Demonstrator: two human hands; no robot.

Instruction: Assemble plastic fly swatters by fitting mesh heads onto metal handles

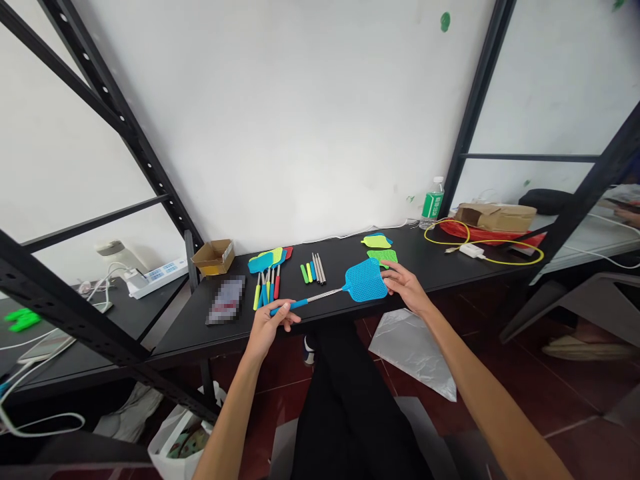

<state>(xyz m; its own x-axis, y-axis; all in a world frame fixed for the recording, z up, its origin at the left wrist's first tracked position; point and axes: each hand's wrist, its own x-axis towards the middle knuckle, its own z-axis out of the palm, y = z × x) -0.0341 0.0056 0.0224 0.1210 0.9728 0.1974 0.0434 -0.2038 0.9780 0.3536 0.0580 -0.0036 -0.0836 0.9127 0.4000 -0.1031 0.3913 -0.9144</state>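
A blue fly swatter [363, 281] with a metal rod and a blue grip is held across the front of the black table [440, 267]. My left hand [270, 324] is closed round the blue grip at its near end. My right hand [406, 285] pinches the right edge of the blue mesh head. A bunch of finished swatters [269, 270] with blue, green and red parts lies to the left. Loose green and blue grips and thin metal rods [313, 269] lie in the middle. Spare green and yellow mesh heads [379, 247] sit behind my right hand.
A small open cardboard box [215, 257] stands at the back left, a blurred flat item [226, 301] near the front left. A green-labelled bottle [432, 203], a yellow cable [480, 243] with a white charger and a brown paper bag [497, 216] lie to the right. A plastic sheet [415, 347] lies on the floor.
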